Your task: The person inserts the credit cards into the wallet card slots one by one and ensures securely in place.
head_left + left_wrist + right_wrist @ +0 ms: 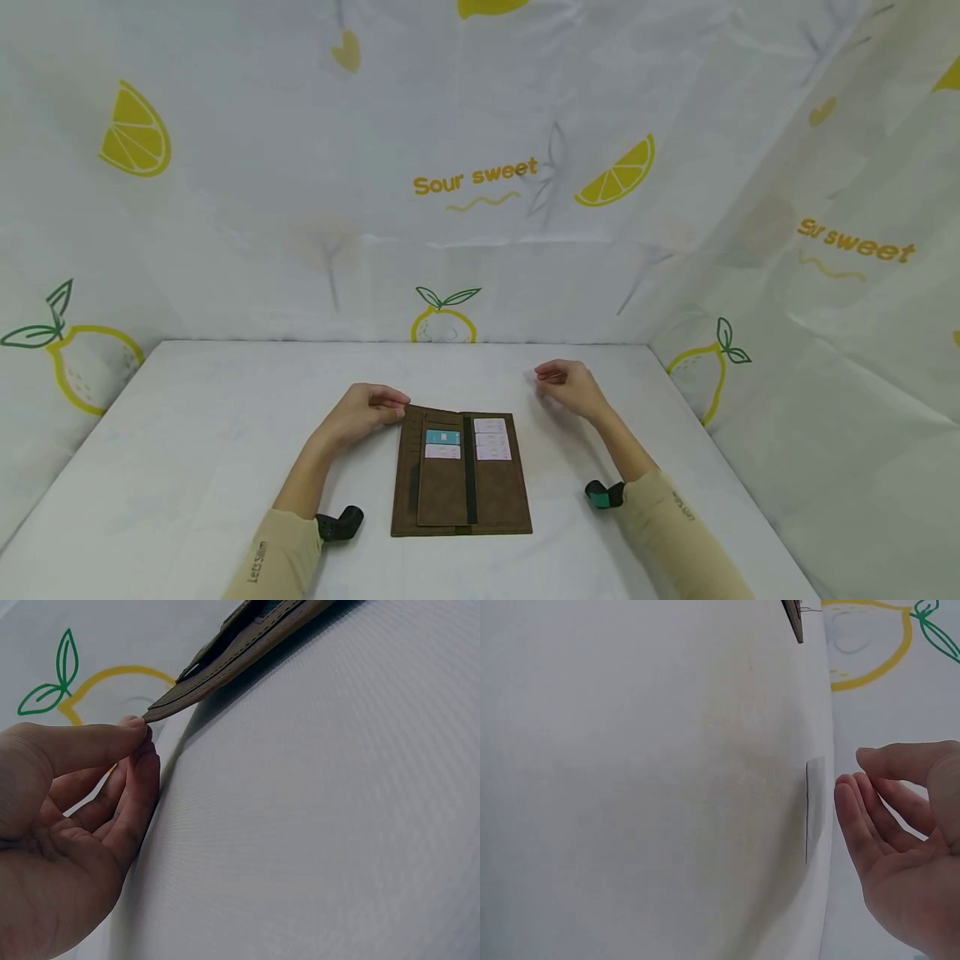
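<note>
A brown bifold wallet lies spread open on the white table, with a blue card and several pale cards in its slots. At its upper left corner, my left hand pinches the edge between thumb and fingertips; in the left wrist view that corner is lifted off the table. To the wallet's upper right is my right hand, its thumb and fingers bent loosely with a gap between them and nothing held. Just beyond those fingertips, a thin white card shows near the table in the right wrist view.
Behind the table hangs a white cloth printed with lemons, and another stretch of it runs along the right side. Each wrist wears a black camera mount, left and right.
</note>
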The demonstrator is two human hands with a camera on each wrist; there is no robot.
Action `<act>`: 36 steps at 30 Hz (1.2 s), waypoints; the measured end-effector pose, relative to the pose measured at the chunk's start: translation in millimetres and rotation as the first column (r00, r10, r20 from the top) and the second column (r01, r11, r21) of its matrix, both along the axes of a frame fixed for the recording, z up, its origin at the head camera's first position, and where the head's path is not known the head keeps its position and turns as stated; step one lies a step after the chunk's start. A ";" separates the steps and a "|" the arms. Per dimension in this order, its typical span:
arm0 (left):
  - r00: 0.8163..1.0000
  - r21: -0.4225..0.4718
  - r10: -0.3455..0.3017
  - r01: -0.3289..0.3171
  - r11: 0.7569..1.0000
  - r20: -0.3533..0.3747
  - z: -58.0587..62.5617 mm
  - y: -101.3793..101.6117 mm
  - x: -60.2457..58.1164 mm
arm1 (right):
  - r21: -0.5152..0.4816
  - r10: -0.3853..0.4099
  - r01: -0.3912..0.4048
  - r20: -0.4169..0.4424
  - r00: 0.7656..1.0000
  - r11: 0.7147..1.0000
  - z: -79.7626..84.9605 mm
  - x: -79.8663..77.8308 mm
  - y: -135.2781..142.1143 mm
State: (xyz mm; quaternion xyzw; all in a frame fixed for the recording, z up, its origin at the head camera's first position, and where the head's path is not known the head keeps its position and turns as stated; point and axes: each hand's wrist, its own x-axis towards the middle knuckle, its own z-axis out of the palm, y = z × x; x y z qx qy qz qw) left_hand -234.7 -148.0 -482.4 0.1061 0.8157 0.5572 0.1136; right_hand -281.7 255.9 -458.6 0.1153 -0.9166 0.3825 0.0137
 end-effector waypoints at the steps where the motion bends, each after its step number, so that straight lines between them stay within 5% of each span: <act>1: 1.000 -0.002 0.002 -0.002 1.000 0.000 0.0 0.1 0.0 | 0.009 -0.009 0.009 -0.007 1.000 1.000 -0.5 -0.8 1.1; 14: 1.000 -0.012 0.006 -0.006 1.000 -0.011 2.3 -0.1 1.3 | 0.032 -0.078 0.079 -0.032 0.996 0.996 -4.4 -11.3 9.7; 24: 1.000 -0.027 0.006 -0.006 1.000 -0.006 -0.7 0.0 -0.5 | 0.124 -0.151 0.148 0.014 0.989 0.981 -7.9 -17.2 4.3; 36: 1.000 -0.026 0.016 -0.016 1.000 -0.005 -0.9 0.8 -0.3 | 0.078 -0.182 0.174 0.105 0.978 0.982 -8.3 -22.2 2.9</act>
